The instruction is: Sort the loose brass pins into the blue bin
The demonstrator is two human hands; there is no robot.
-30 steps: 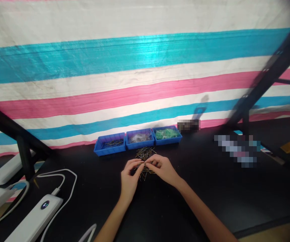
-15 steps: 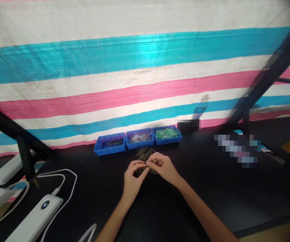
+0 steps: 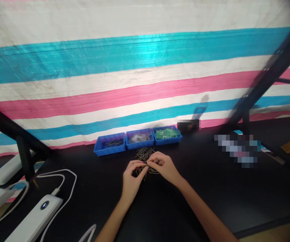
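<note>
A loose pile of thin metal pins point(image 3: 145, 153), perhaps screws or nails, lies on the black table. Over its near part, my left hand point(image 3: 132, 176) is closed in a pinch, thumb and fingertips together. My right hand point(image 3: 165, 167) pinches from the other side, its fingertips meeting those of the left. Whatever sits between the fingertips is too small to make out. Just behind the pile stand three blue trays: the left tray point(image 3: 100, 151) has similar thin pins in it, the middle tray point(image 3: 135, 145) clear plastic bags, the right tray point(image 3: 171, 139) green bags.
A white power bank point(image 3: 35, 218) with a white cable point(image 3: 73, 188) lies at the left. Black frame legs point(image 3: 25, 158) rise on both sides. A blurred dark object point(image 3: 189, 125) stands right of the trays. Behind hangs a striped sheet point(image 3: 145, 80).
My left hand has shifted very slightly to the left. Both hands keep their pinch over the pile, and the trays stay where they were.
</note>
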